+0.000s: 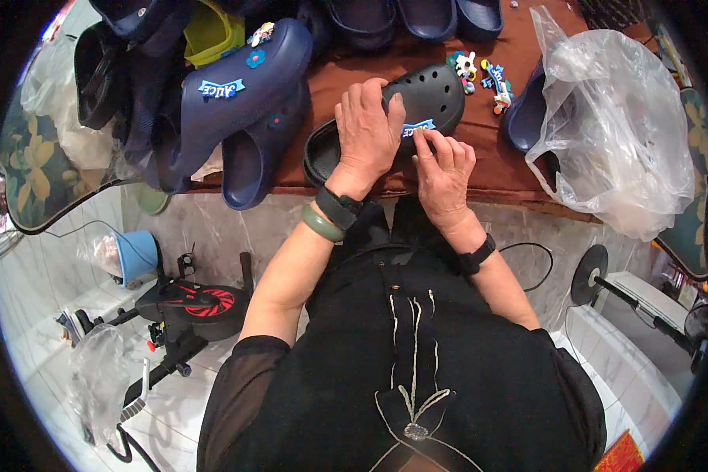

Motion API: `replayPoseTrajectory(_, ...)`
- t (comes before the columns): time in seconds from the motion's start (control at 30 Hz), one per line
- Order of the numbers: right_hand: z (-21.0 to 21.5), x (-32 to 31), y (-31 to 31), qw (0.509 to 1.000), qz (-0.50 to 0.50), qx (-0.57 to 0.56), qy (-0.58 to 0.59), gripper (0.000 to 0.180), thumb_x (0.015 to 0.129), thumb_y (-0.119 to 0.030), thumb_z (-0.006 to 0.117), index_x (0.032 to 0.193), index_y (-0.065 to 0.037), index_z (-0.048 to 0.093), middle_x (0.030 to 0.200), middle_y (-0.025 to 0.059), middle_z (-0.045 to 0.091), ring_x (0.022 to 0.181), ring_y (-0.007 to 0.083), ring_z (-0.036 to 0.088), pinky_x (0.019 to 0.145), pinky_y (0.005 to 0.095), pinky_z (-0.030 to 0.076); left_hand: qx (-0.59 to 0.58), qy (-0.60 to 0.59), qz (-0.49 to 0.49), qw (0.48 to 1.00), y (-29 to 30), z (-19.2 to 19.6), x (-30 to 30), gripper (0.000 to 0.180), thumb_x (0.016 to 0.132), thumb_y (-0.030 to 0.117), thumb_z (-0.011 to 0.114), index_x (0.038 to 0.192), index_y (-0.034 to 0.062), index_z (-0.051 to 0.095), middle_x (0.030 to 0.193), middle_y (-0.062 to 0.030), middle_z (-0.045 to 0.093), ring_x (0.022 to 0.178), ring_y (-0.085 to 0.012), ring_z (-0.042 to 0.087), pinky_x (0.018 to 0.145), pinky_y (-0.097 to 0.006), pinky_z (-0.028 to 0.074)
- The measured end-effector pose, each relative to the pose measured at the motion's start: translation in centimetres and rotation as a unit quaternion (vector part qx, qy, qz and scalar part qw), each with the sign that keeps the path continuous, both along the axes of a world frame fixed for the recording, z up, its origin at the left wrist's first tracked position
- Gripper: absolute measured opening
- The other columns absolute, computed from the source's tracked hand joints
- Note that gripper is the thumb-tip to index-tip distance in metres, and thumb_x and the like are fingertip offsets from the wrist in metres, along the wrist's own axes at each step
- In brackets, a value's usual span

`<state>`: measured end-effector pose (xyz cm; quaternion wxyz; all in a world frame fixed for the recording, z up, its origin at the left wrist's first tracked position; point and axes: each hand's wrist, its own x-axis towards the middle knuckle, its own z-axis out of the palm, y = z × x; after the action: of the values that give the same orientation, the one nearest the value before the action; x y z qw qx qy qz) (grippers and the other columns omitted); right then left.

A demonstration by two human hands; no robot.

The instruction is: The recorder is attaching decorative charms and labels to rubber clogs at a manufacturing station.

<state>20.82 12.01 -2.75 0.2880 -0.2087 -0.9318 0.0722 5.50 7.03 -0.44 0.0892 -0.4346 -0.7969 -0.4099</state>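
A black clog (426,88) with round holes lies on a brown cloth-covered table (480,169), its toe toward the upper right. My left hand (366,132) grips it across the opening, fingers closed over the far side and thumb near the upper. Against the clog's upper sits a blue banner-shaped shoe charm (419,127). The thumb and forefinger of my right hand (444,169) pinch its near edge; whether its back is in a hole is hidden. Beyond the toe lie loose charms: a cartoon figure charm (465,69) and a blue-and-white charm (495,79).
Navy clogs (244,86), some with charms, are piled at the left, partly over a yellow-green clog (212,33). More navy clogs (429,17) line the far side. A clear plastic bag (613,126) covers part of a navy clog at right. An exercise bike (197,303) stands below left.
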Motion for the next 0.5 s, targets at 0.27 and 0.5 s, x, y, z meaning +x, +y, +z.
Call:
replayPoseTrajectory(0.27,1.9,0.0,3.1,0.995,0.056,0.055,-0.062,0.044,0.074,-0.009,0.069,0.117,-0.013,0.064,0.122,0.0001,0.053,0.114,0.0232,0.047,0.099,0.0467,0.033,-0.013,0.0,-0.007,1.0,-0.2,0.3,0.2,0.027,0.091,0.022,0.057,0.113,0.0064,0.052,0.099,-0.0143,0.055,0.094,-0.0348,0.053,0.08,-0.045,0.04)
replayPoseTrajectory(0.5,2.5,-0.5,5.7,0.952,0.192,0.15,-0.184,0.038,0.08,-0.013,0.056,0.116,-0.005,0.065,0.123,0.0028,0.049,0.122,0.0224,0.044,0.104,0.0535,0.029,-0.026,0.019,-0.001,0.999,0.1,0.5,0.3,0.027,0.09,0.02,0.058,0.113,0.0072,0.054,0.101,-0.0143,0.057,0.097,-0.0354,0.054,0.081,-0.045,0.041)
